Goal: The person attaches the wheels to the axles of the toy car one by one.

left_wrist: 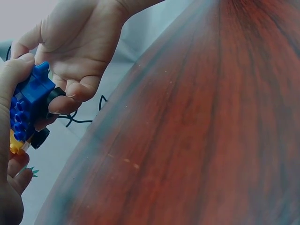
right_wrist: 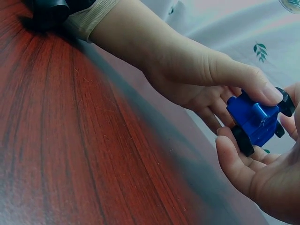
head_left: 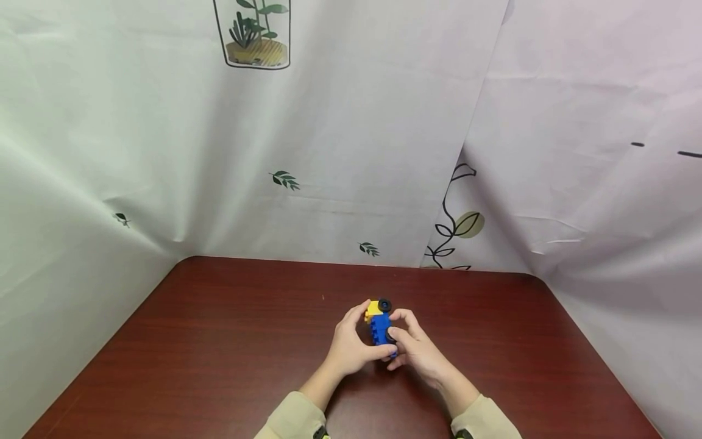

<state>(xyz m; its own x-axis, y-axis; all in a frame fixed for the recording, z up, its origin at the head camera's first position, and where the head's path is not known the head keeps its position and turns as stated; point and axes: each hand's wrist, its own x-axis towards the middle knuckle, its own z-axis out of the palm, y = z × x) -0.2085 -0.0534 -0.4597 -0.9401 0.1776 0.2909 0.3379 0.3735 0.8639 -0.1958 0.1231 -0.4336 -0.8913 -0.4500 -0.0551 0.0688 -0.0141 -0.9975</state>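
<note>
A small toy car built of blue and yellow bricks [head_left: 379,328] is held between both hands above the table. My left hand [head_left: 351,346] grips it lengthwise, fingers at the yellow end and thumb at the blue end. From the other side, my right hand [head_left: 421,355] pinches it near a black wheel, thumb on top and fingers curled beneath. Round studs show along the car's blue body [left_wrist: 35,93] in the left wrist view. In the right wrist view, the left thumb [right_wrist: 269,93] lies on the blue brick, and right fingertips meet a black wheel [right_wrist: 242,140].
The dark red-brown wooden table [head_left: 230,341] spreads around the hands. Behind and beside it hangs a pale cloth [head_left: 351,134] with printed plants, meeting the table's far edge. Light sleeves cover both forearms, with dark devices at the wrists.
</note>
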